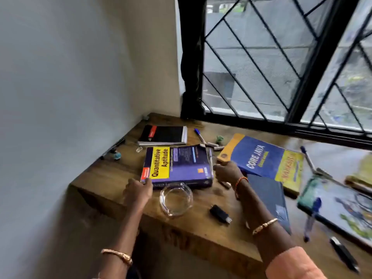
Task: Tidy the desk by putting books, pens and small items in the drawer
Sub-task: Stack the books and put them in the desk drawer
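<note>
A thick purple and yellow book titled Quantitative Aptitude (181, 168) lies flat on the wooden desk (112, 178). My left hand (138, 191) holds its near left corner, thumb on the cover. My right hand (227, 171) grips its right edge. A black spiral notepad (163, 134) lies behind it, and a blue and yellow Core Java book (261, 160) lies to its right, over a dark blue notebook (269, 200). A blue pen (199, 134) and small figures (219, 138) lie near the window. No drawer is in view.
A clear glass dish (176, 198) and a black plug adapter (220, 214) sit near the desk's front edge. A black pen (112, 148) lies by the left wall. A colourful book (342, 210) and several pens (311, 218) crowd the right. A barred window (261, 67) runs behind.
</note>
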